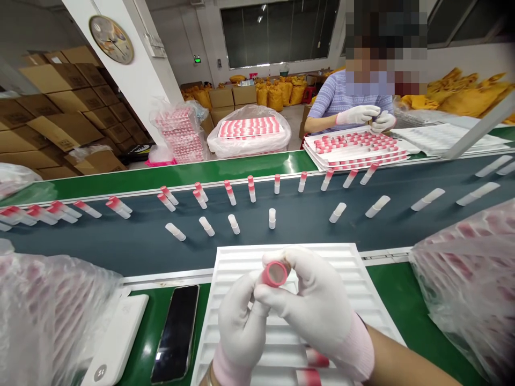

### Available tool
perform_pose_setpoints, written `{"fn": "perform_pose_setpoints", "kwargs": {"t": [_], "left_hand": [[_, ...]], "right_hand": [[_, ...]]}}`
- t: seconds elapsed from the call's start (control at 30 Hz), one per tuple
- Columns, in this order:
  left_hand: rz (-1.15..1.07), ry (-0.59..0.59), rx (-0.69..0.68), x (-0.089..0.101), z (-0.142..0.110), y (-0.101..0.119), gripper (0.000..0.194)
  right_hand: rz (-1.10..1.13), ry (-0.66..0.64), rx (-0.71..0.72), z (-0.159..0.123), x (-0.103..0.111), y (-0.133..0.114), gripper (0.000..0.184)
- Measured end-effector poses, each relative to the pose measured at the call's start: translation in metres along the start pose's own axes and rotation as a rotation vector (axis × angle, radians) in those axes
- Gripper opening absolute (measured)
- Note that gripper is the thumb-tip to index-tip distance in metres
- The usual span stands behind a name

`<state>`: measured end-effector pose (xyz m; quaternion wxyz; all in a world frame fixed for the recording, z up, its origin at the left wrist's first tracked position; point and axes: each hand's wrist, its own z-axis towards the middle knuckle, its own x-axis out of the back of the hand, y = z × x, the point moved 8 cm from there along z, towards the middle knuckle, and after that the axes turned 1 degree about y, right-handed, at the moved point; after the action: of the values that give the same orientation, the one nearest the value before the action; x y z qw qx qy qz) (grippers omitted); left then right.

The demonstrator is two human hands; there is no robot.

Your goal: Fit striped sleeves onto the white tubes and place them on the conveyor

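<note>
In white gloves, my left hand (242, 316) and my right hand (322, 303) meet over the tray, both closed on a pink lipstick tube (276, 274). Its round end faces me, showing a pink rim around a greyish inside; the gloved fingers hide the rest. Beneath my hands lies a white ridged tray (227, 268). Two pink-and-white tubes (309, 377) rest in its grooves near my right wrist.
Beyond the tray runs a dark conveyor belt (137, 244) with several upright-looking tubes, pink-white (251, 190) and white (272, 219). A phone (176, 332) and white power bank (120, 338) lie left. Plastic-wrapped stacks (475, 268) flank me. Across, a gloved co-worker (333, 102) handles something small.
</note>
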<state>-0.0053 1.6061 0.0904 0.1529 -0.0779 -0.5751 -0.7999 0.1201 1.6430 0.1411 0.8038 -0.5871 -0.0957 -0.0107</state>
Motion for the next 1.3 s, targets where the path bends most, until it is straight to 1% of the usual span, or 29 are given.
{"fn": "perform_pose_setpoints", "kwargs": {"t": [0.03,0.07,0.13,0.23,0.3,0.43,0.53,0.6,0.63,0.73,0.8,0.87,0.93,0.97,1.0,1.07,1.1,1.13,1.17,1.2,1.23,1.3], "left_hand": [[-0.004,0.013,0.008,0.0,-0.001,-0.001,0.017],[-0.009,0.014,0.015,0.0,-0.002,-0.002,0.017],[-0.021,-0.006,0.018,0.001,-0.003,-0.004,0.016],[-0.076,-0.065,-0.02,0.001,-0.002,-0.002,0.013],[-0.114,-0.089,-0.042,0.001,-0.002,-0.001,0.011],[-0.127,-0.119,-0.051,-0.001,0.0,0.003,0.012],[-0.087,-0.096,-0.041,0.0,0.002,0.006,0.013],[-0.043,-0.079,0.008,0.0,0.004,0.005,0.014],[-0.027,-0.073,0.049,0.001,0.004,0.003,0.018],[-0.041,-0.048,0.156,0.002,0.004,-0.004,0.042],[-0.086,-0.032,0.18,0.002,0.003,-0.008,0.053],[-0.123,-0.062,0.202,-0.001,0.002,-0.015,0.06],[-0.132,-0.103,0.249,-0.003,0.004,-0.032,0.073],[-0.118,-0.104,0.272,-0.001,0.008,-0.043,0.081],[-0.093,-0.07,0.293,0.006,0.014,-0.057,0.09],[-0.029,0.084,0.338,0.029,0.032,-0.09,0.1],[-0.002,0.2,0.376,0.044,0.041,-0.109,0.101],[0.025,0.29,0.436,0.058,0.051,-0.129,0.099],[0.073,0.357,0.505,0.07,0.06,-0.149,0.098],[0.102,0.387,0.551,0.078,0.07,-0.167,0.099],[0.13,0.4,0.585,0.085,0.081,-0.184,0.1],[0.187,0.407,0.623,0.094,0.098,-0.209,0.102]], "right_hand": [[0.01,-0.011,0.029,0.001,0.0,-0.003,0.017],[0.026,-0.049,0.056,0.002,-0.001,-0.005,0.018],[0.055,-0.158,0.098,0.004,-0.006,-0.009,0.017],[0.078,-0.306,0.097,0.004,-0.012,-0.007,0.016],[0.086,-0.355,0.095,0.002,-0.015,-0.006,0.016],[0.085,-0.357,0.096,0.0,-0.015,-0.005,0.019],[0.058,-0.342,0.074,0.0,-0.014,-0.004,0.018],[0.022,-0.325,0.054,0.0,-0.012,-0.001,0.015],[0.0,-0.32,0.041,0.001,-0.011,0.002,0.014],[-0.072,-0.339,0.003,-0.001,-0.016,0.012,0.009],[-0.104,-0.354,-0.002,-0.003,-0.021,0.018,0.007],[-0.108,-0.379,-0.002,-0.004,-0.026,0.024,0.005],[-0.103,-0.401,0.009,0.002,-0.028,0.031,0.005],[-0.119,-0.392,0.026,0.01,-0.025,0.035,0.004],[-0.153,-0.362,0.038,0.023,-0.019,0.041,0.004],[-0.28,-0.224,0.007,0.061,0.002,0.061,0.009],[-0.365,-0.141,-0.049,0.084,0.013,0.076,0.014],[-0.44,-0.038,-0.124,0.108,0.026,0.094,0.026],[-0.547,0.04,-0.195,0.13,0.035,0.112,0.042],[-0.597,0.085,-0.237,0.152,0.039,0.129,0.054],[-0.628,0.101,-0.273,0.172,0.038,0.146,0.062],[-0.67,0.093,-0.322,0.203,0.026,0.179,0.076]]}}
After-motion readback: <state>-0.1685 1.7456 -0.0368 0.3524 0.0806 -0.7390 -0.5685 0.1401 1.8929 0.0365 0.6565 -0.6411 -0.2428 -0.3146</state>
